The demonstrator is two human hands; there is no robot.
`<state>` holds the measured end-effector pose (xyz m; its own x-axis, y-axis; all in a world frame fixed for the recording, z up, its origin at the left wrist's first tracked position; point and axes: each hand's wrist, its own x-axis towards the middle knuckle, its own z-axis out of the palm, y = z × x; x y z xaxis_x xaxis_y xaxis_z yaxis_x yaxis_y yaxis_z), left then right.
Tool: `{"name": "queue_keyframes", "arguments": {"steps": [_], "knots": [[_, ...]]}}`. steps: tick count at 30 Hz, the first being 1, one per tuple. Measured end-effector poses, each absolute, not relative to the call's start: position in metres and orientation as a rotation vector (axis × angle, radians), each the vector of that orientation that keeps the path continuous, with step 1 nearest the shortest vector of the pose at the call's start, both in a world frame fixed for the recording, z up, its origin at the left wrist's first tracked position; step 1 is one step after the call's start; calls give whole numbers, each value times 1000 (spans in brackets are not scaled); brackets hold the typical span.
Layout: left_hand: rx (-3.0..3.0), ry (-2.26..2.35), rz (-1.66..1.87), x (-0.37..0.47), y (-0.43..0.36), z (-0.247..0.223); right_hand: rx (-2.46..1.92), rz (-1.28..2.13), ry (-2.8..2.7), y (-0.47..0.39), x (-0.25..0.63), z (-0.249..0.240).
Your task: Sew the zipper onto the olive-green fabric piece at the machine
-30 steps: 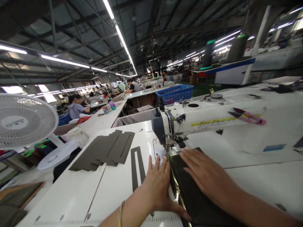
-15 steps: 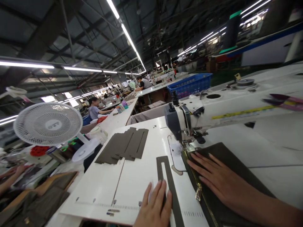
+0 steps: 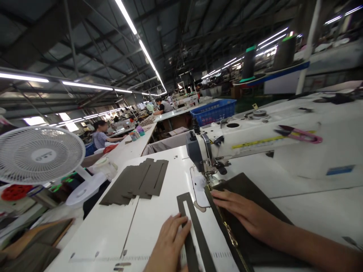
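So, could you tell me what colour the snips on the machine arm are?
Pink-handled thread snips, clearest in the head view.

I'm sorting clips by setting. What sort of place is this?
Most likely a garment or bag sewing factory: an industrial sewing machine at the bench, a stack of cut fabric pieces, and rows of long worktables with other workers.

Both hands are bare: left hand (image 3: 170, 241) and right hand (image 3: 241, 211) carry no gloves; both forearms are uncovered, no sleeves visible
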<state>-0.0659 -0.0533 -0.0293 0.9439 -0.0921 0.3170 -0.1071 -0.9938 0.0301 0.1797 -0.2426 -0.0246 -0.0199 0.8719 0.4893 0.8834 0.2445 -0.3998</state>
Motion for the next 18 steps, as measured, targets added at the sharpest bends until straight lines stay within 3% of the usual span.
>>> {"name": "queue_keyframes", "arguments": {"steps": [4,11,14,18], "knots": [[2997,-29,638,-49,-51,-27,-1899,-291,-1914,-235,185,-36],[2855,-42,1043,-19,-32,-22,-1864,-830,-1810,-237,175,-48],[2819,-189,1218,5,-49,-12,-1830,-877,-1785,-238,173,-51],[2934,-218,1157,42,-80,-17,-1864,-805,-1819,-239,173,-48]]}}
